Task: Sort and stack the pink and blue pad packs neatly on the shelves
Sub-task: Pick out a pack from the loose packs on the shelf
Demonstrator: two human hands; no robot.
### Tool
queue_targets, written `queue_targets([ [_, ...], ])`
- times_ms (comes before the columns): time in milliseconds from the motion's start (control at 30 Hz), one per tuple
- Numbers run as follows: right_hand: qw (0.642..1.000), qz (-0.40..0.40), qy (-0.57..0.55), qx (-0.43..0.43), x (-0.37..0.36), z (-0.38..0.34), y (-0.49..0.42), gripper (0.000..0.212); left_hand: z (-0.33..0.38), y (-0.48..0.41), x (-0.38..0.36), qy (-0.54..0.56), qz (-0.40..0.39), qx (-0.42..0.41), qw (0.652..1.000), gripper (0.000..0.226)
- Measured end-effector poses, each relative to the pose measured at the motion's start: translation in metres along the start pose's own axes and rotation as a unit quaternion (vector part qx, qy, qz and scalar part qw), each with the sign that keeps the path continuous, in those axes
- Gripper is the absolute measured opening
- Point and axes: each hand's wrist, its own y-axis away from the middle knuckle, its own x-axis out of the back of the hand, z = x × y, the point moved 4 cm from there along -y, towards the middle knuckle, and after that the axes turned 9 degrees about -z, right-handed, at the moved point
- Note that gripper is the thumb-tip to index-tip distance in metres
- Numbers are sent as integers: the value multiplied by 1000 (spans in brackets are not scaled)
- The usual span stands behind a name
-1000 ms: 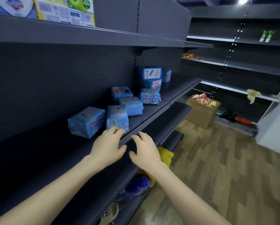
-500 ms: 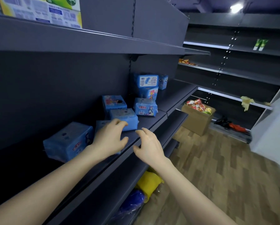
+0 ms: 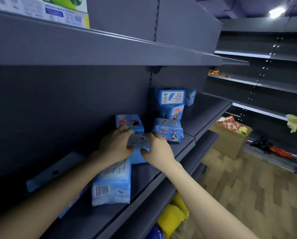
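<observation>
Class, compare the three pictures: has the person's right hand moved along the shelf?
Yes. The right hand has gone farther along the shelf, past the barcode pack, onto a blue pack.

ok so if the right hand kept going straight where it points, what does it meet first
The blue pad pack that the right hand grips, with the left hand on its other side. Beyond it probably the cartoon-printed pack, though depth is unclear.
</observation>
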Motion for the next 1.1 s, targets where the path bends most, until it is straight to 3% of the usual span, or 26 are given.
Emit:
queue_targets([
  [233, 999, 5, 2, 39, -7, 12, -26, 42, -3, -13, -10, 2, -4, 31, 1000, 39],
  [400, 997, -3, -21, 73, -6, 24, -44, 45, 0, -24, -11, -8, -1, 67, 998, 51],
  [600, 993, -35, -46, 107, -1, 39, -68, 56, 1, -37, -8, 5, 19, 128, 992, 59],
  [900, 984, -100, -92, 119, -8, 57, -94, 48, -1, -45, -12, 12, 26, 223, 974, 69],
  [1100, 969, -185, -137, 88, -8, 61, -109, 42, -12, -57, -16, 110, -51, 322, 939, 59],
])
